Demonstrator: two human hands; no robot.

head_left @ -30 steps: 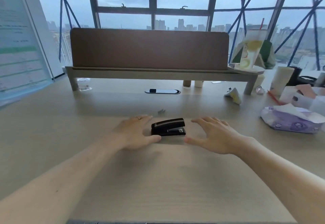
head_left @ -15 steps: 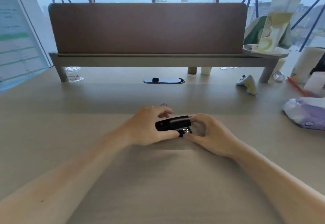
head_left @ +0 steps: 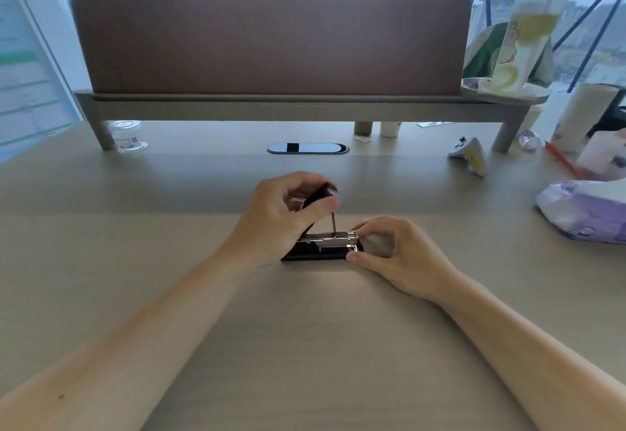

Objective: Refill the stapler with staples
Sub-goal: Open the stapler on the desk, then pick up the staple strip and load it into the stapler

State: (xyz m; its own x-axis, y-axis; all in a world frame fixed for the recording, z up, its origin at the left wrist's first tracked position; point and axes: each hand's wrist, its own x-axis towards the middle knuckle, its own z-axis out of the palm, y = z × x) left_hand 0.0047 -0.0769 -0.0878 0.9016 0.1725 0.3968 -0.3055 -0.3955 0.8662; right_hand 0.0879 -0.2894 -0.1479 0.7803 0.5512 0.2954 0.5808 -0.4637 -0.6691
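Note:
A small black stapler [head_left: 318, 250] lies on the wooden desk [head_left: 305, 346] in the middle of the view. Its black top cover [head_left: 320, 195] is swung up and back, and my left hand [head_left: 277, 217] grips that cover between thumb and fingers. The silver staple channel [head_left: 330, 237] lies bare below it, with a thin spring rod running up to the cover. My right hand [head_left: 399, 254] pinches the stapler's front end, thumb on the base and fingers on the channel tip. No loose staples show; my hands hide the desk just behind the stapler.
A brown divider panel [head_left: 271, 44] on a grey shelf stands at the back. A purple tissue pack [head_left: 586, 213] lies at the right, with a drink cup [head_left: 525, 37], paper cups and a small white-and-yellow item [head_left: 469, 156] nearby. A cable grommet [head_left: 307, 148] sits behind the stapler.
Both hands closed on the stapler from either side. My left hand then swung the black cover up and back, baring the silver channel, while my right hand held the front end.

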